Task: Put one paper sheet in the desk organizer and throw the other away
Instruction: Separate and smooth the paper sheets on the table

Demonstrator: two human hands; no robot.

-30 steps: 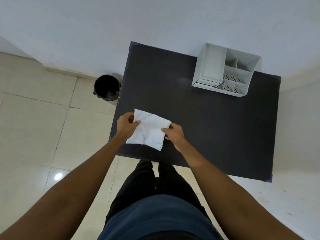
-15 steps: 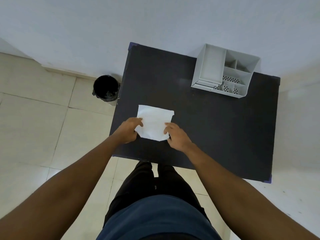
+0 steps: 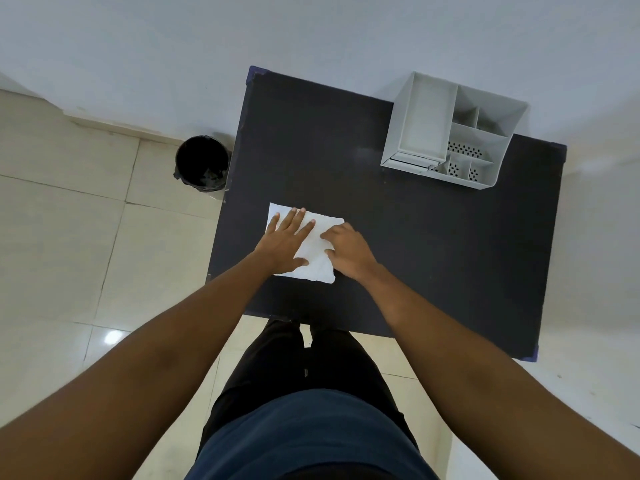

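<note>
A creased white paper sheet (image 3: pixel 317 251) lies flat on the black desk (image 3: pixel 433 254) near its left front corner. My left hand (image 3: pixel 285 239) rests palm down on the sheet's left part, fingers spread. My right hand (image 3: pixel 348 251) presses on the sheet's right edge with bent fingers. The grey desk organizer (image 3: pixel 450 133) stands at the back right of the desk, its compartments showing nothing inside. A black waste bin (image 3: pixel 202 164) with a dark liner stands on the floor left of the desk. I see only one sheet.
The desk stands against a white wall (image 3: pixel 311 36). Pale floor tiles (image 3: pixel 86 254) spread to the left. My legs stand at the desk's front edge.
The sheet, held up by both hands a second ago, was laid down on the desk. My left hand moved onto it and flattened out; my right hand shifted to its right edge.
</note>
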